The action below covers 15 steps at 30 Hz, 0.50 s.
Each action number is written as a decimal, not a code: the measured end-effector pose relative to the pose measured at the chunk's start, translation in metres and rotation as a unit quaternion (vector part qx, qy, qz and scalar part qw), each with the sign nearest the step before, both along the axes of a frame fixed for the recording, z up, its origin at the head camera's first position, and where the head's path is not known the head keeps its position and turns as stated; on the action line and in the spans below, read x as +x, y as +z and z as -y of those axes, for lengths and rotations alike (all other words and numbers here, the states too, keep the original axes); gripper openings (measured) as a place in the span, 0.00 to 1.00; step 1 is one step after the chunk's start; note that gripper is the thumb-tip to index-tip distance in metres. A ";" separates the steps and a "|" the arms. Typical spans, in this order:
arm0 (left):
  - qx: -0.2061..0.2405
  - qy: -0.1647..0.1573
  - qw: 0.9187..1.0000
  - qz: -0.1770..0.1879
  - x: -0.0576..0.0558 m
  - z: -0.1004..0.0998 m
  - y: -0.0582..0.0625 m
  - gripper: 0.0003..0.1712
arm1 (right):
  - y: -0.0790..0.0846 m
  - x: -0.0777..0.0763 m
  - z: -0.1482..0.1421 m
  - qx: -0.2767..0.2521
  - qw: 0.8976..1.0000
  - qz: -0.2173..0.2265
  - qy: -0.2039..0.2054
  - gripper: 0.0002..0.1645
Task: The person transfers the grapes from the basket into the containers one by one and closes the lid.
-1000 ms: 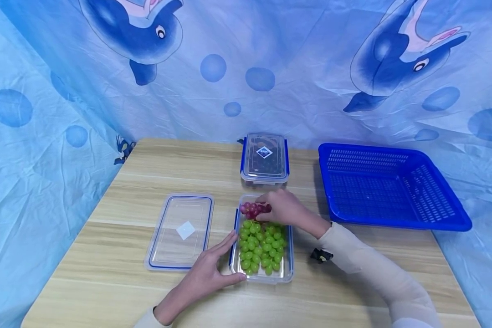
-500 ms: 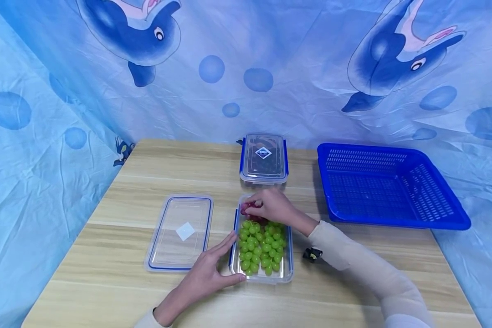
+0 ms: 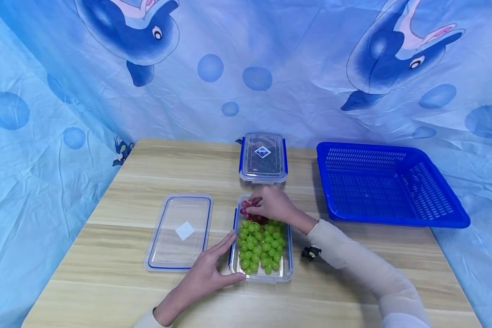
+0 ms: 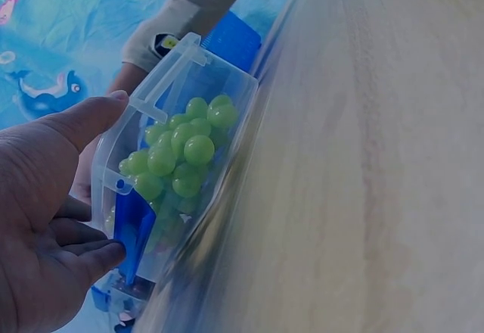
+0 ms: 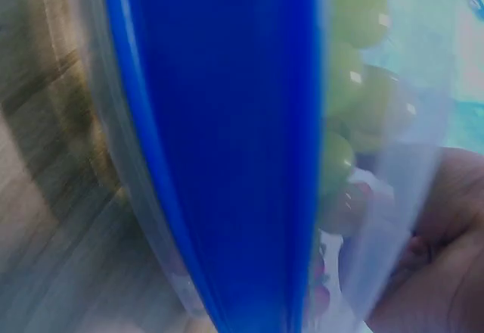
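A clear plastic food container (image 3: 284, 273) with blue side clips lies uncovered on the table. Two bunches of green grapes (image 3: 256, 248) fill its near part, and red grapes (image 3: 257, 217) lie at its far end. My right hand (image 3: 275, 205) reaches over that end and pinches the red grapes, hiding part of them. At the near left corner, my left hand (image 3: 209, 271) rests against the container with fingers along its side and thumb at the front. The left wrist view shows the thumb by the rim and fingertips (image 4: 110, 256) by the blue clip.
Left of the container lies its clear lid (image 3: 179, 246) with a blue seal. Behind stands a closed container (image 3: 263, 164) with dark contents. A blue plastic basket (image 3: 365, 196) is at the back right, near a printed curtain (image 3: 238, 54).
My right hand has shifted left over the red grapes, then moved only slightly. The left hand and the container stay where they were.
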State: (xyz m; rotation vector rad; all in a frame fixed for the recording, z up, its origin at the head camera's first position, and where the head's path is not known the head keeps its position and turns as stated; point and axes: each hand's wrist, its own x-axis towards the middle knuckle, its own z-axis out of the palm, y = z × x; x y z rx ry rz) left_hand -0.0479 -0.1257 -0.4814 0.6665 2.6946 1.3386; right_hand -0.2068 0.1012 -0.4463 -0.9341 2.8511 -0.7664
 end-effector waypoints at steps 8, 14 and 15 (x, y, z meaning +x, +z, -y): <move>0.000 0.008 1.000 0.011 0.000 -0.002 0.001 0.58 | 0.019 0.007 -0.029 -0.093 0.991 0.082 -0.051 0.22; -0.007 0.014 1.000 0.004 0.000 -0.002 0.000 0.57 | 0.032 0.018 -0.049 -0.120 0.986 0.073 -0.094 0.19; -0.007 0.014 1.000 0.002 0.000 -0.002 0.000 0.57 | 0.034 0.019 -0.052 -0.123 0.985 0.073 -0.094 0.19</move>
